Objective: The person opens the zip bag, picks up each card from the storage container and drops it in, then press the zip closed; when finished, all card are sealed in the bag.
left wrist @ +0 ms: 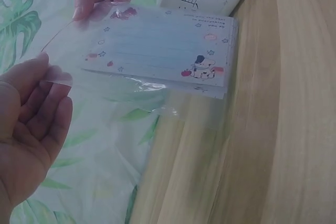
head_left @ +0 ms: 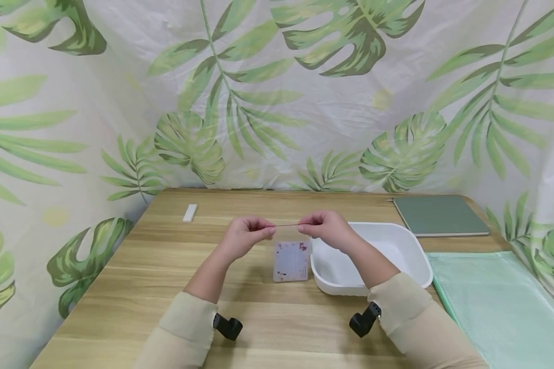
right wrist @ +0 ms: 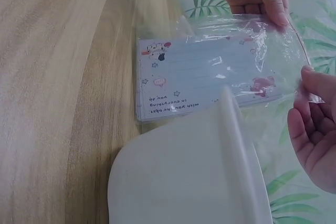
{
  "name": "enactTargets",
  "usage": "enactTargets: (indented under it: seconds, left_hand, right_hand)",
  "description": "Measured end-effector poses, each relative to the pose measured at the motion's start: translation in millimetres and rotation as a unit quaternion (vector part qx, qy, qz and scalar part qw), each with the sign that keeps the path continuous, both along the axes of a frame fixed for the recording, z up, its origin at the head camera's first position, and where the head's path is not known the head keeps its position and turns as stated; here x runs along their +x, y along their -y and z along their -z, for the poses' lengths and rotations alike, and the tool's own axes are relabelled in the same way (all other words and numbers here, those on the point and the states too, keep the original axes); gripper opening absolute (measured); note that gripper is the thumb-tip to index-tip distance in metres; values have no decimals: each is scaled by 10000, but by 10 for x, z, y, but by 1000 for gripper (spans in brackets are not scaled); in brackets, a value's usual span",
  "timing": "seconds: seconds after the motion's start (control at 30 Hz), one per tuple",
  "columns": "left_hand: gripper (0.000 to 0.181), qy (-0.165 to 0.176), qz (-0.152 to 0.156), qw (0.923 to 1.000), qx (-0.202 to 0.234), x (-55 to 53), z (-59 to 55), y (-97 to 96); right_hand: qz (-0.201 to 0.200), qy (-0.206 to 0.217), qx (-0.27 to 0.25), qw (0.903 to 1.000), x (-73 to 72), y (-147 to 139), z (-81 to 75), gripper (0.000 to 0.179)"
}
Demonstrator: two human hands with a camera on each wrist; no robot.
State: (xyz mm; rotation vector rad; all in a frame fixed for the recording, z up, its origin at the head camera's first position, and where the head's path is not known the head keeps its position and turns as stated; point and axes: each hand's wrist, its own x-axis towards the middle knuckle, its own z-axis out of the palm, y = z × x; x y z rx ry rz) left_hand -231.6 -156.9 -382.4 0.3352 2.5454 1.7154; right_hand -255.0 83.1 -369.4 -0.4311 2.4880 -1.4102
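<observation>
A clear plastic zip bag (left wrist: pixel 152 85) holds a stack of printed note cards (head_left: pixel 291 261), pale blue with a cartoon cow, stars and lines. Its top edge, marked by a thin reddish line (head_left: pixel 287 225), stretches between both hands. My left hand (head_left: pixel 245 236) pinches one end of that edge between thumb and fingers; the same hand (left wrist: pixel 34 124) fills the lower left of the left wrist view. At the other end, my right hand (head_left: pixel 328 229) pinches the edge likewise, seen closely in the right wrist view (right wrist: pixel 319 129). The bag hangs upright above the table.
A white tray (head_left: pixel 325 287) stands right beside the bag, under the right forearm. Farther right lie a green notebook (head_left: pixel 440 215) and a pale green mesh pouch (head_left: pixel 503 302). A small white block (head_left: pixel 190 212) lies at the back left of the wooden table (head_left: pixel 166 266).
</observation>
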Motion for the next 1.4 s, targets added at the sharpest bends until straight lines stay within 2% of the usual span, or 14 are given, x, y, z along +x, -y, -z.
enactTargets:
  seconds: [0.17, 0.33, 0.43, 0.6, 0.8, 1.0, 1.13, 1.27, 1.4]
  left_hand:
    - [18, 79, -81, 9999, -90, -26, -9, 15]
    - [15, -28, -190, 9997, -173, -27, -7, -1]
    - [16, -75, -173, 9996, -191, -18, -5, -8]
    - [17, -167, -4, 9998, -135, -20, -31, -8]
    - [34, -19, 375, 9991, -185, -60, -59, -42]
    - [24, -63, 490, 9968, -623, -86, -96, -82]
    - [21, -80, 504, 9964, -683, -88, -113, -96]
    - [18, -240, 435, 9969, -613, -82, -96, -120]
    - [16, -595, 421, 9961, -496, -60, -70, -160]
  right_hand:
    - [-20, -169, 239, 9996, -23, 16, -5, 19]
    - [34, -388, 523, 9979, -8, 43, -25, 15]
    - [50, -492, 521, 9974, -15, 41, -11, 16]
    - [-129, -553, 374, 9977, -24, 24, -21, 19]
    - [-472, -474, 224, 9975, -40, 34, -47, 26]
    - [-560, -433, 321, 9970, -61, 117, -48, 24]
    - [-514, -407, 383, 9971, -62, 158, -45, 22]
    - [-392, -349, 333, 9981, -50, 182, -35, 20]
    - [-354, -415, 206, 9983, -26, 195, -34, 19]
